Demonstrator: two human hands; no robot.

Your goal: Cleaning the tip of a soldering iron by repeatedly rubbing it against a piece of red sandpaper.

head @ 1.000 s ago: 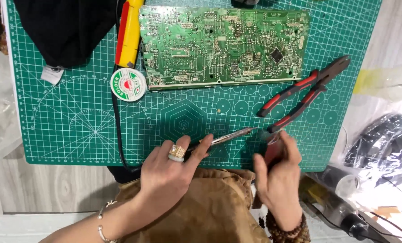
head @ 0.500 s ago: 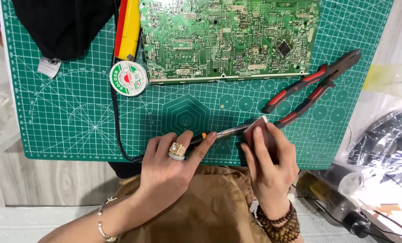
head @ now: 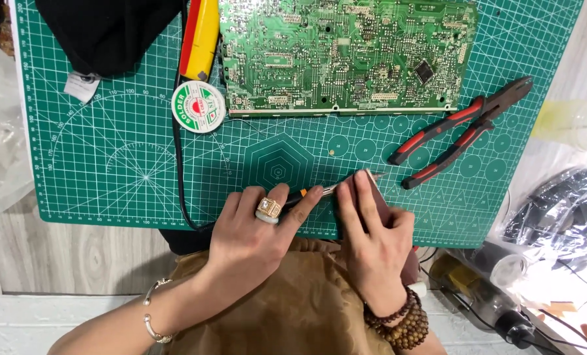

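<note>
Right hand (head: 379, 243) has moved in from beside the iron's tip since a second ago and now presses a small dark pad (head: 362, 194) against it, fingers closed on the pad; left hand (head: 257, 230) stays clamped on the soldering iron (head: 319, 192) over the mat (head: 109, 164), near its front edge. Looks like tip wiping. Tip mostly hidden behind the pad, and what the pad is I cannot tell; board (head: 346, 52) and pliers (head: 461, 131) lie untouched.
</note>
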